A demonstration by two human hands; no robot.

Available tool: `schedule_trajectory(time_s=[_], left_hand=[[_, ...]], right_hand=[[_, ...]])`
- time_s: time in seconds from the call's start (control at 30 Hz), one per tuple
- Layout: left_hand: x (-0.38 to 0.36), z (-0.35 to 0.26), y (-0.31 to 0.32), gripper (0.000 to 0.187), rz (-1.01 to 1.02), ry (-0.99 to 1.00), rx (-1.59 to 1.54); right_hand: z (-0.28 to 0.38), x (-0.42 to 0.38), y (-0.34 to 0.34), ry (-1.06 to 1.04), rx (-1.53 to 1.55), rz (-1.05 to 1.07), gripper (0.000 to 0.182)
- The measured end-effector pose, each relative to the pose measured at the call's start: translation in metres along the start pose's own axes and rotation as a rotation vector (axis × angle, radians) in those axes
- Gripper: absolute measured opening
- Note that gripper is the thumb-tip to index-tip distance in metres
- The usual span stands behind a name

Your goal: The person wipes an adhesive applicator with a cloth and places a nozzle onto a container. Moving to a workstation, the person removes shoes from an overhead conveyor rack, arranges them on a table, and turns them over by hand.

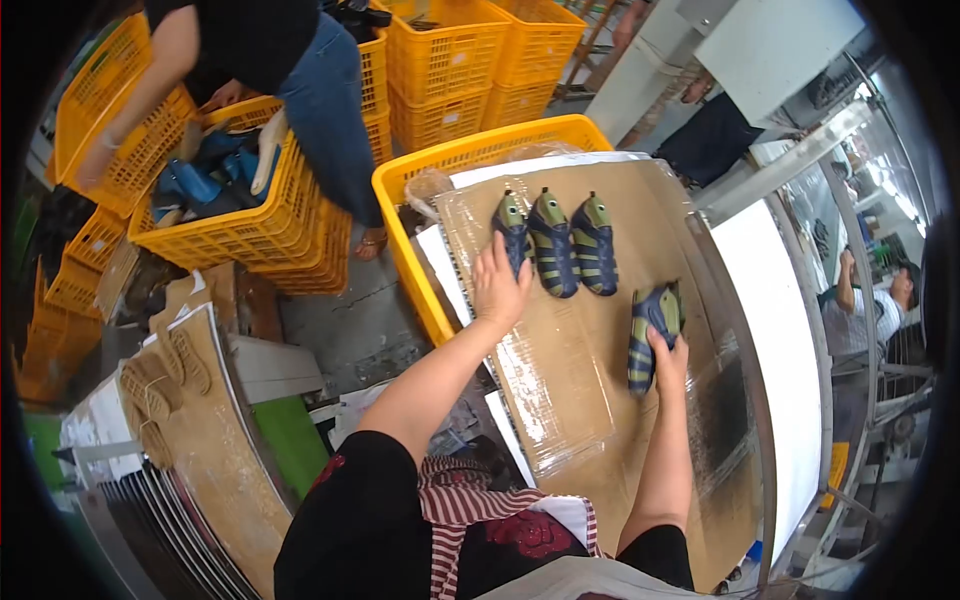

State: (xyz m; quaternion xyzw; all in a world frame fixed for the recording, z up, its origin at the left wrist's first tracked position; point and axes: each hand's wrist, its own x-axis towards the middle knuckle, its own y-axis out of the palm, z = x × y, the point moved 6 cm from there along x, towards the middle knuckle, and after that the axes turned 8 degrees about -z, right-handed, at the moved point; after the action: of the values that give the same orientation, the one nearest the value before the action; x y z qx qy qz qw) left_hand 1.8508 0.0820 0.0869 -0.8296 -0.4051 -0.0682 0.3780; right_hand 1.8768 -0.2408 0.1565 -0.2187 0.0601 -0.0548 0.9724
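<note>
Three navy and olive striped shoes stand side by side on a brown cardboard sheet (560,365), toes toward me. My left hand (500,285) rests on the leftmost shoe (509,225), fingers spread over its lower part. Beside it are the middle shoe (552,250) and the right shoe (595,250), both untouched. My right hand (670,358) grips more of the same striped footwear (645,335), farther right and nearer to me, with the thumb on top. The fingers under it are hidden, and whether it is one shoe or a pair is hard to tell.
A yellow crate (410,270) lies under the cardboard. At left, a person (335,110) reaches into crates beside blue items (195,180). Stacked yellow crates (445,55) stand behind. Shoe soles (150,390) lie on a board at left. A metal frame (790,165) runs along the right.
</note>
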Motion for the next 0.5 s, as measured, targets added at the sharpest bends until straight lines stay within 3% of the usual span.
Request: schedule_trajectory(time_s=[0.1,0.23,0.3,0.33,0.37,0.4,0.43,0.5], left_hand=[[0.001,-0.001,-0.002,0.067,-0.014,0.019,-0.066],[-0.002,0.004,0.007,0.066,-0.023,-0.018,0.005],[0.0,-0.003,-0.002,0.067,0.004,-0.086,-0.101],[0.003,-0.004,-0.005,0.067,-0.043,-0.04,-0.164],[0.004,-0.003,-0.007,0.066,0.043,-0.131,-0.144],[0.005,-0.005,-0.012,0.067,0.051,-0.166,-0.14],[0.004,-0.001,-0.005,0.068,-0.013,-0.104,-0.174],[0.005,-0.002,-0.007,0.068,-0.057,-0.091,-0.172]], right_hand=[[0.057,0.037,0.004,-0.125,-0.208,-0.11,0.071],[0.101,0.114,0.025,-0.625,-0.416,-0.181,0.073],[0.096,0.159,0.043,-0.563,-0.369,-0.125,0.071],[0.082,0.178,0.061,-0.359,-0.357,-0.042,0.069],[0.091,0.177,0.077,-0.544,-0.425,0.014,0.07],[0.066,0.198,0.091,-0.602,-0.505,0.01,0.068],[0.079,0.17,0.104,-0.583,-1.157,-0.2,0.06],[0.04,0.196,0.125,-0.783,-1.54,0.175,0.039]])
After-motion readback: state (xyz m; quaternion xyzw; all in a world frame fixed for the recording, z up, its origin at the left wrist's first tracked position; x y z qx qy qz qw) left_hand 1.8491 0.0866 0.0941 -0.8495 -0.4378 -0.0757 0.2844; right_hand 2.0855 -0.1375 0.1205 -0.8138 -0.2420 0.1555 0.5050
